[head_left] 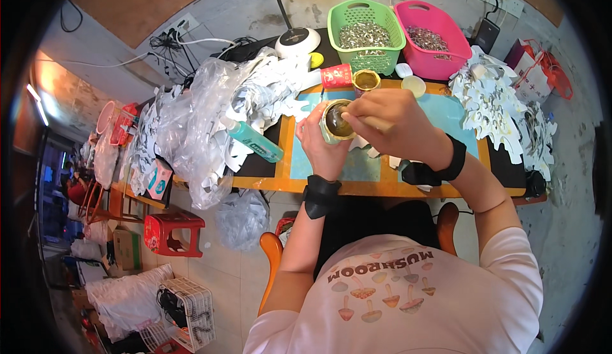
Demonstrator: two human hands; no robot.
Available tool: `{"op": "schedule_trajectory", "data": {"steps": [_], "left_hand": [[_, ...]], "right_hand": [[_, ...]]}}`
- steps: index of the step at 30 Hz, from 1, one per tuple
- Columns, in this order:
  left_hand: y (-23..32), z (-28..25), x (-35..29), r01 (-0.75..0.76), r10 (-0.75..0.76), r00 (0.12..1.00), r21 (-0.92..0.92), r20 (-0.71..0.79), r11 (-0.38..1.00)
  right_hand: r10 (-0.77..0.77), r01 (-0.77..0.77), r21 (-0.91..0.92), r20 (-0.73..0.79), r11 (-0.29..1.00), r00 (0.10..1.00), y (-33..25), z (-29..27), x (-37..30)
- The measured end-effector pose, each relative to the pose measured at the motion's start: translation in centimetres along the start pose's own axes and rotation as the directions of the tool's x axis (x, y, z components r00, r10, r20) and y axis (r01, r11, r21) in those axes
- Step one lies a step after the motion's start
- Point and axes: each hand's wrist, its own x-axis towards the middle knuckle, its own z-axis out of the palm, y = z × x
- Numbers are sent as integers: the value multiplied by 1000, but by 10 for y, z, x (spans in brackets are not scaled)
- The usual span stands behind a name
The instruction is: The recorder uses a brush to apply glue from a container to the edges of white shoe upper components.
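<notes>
My left hand (320,145) is wrapped around a small open jar (329,133), lifted over the table and tipped toward me. Brownish liquid shows inside, and dried residue coats its rim. In my right hand (401,119) is a wooden-handled stick or brush (378,124), with its far end at the jar's mouth; the tip cannot be made out. A second open can (366,84) with a crusted yellowish rim stands just behind the jar. Beside it is a red patterned paper cup (336,76) lying on its side. Small white pieces (373,152) lie below my hands.
Green (365,61) and pink (440,67) baskets of small metallic parts stand at the back. White cut pieces pile up at the right (494,102) and left (255,86). A teal bottle (255,142) lies at the left, near clear plastic bags (204,108). A red stool (172,233) is on the floor.
</notes>
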Motion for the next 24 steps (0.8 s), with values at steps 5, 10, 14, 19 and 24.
{"op": "schedule_trajectory", "data": {"steps": [5,10,14,19,24], "left_hand": [[-2,0,-1,-7,8,1000,37,-9,999],[1,1,0,-28,28,1000,-3,5,1000],[-2,-2,-2,33,-33,999,-14,15,999],[-6,1,-5,10,-11,1000,18,24,1000],[-3,0,-4,8,-8,1000,2,25,1000]], "right_hand": [[89,-93,97,42,991,995,-6,-4,1],[21,-20,-35,52,999,998,2,-3,-2],[181,-176,172,-13,969,983,-6,-15,0],[103,-107,77,53,991,993,-5,-16,-2],[112,-101,109,-104,989,988,1,-15,-6]]}}
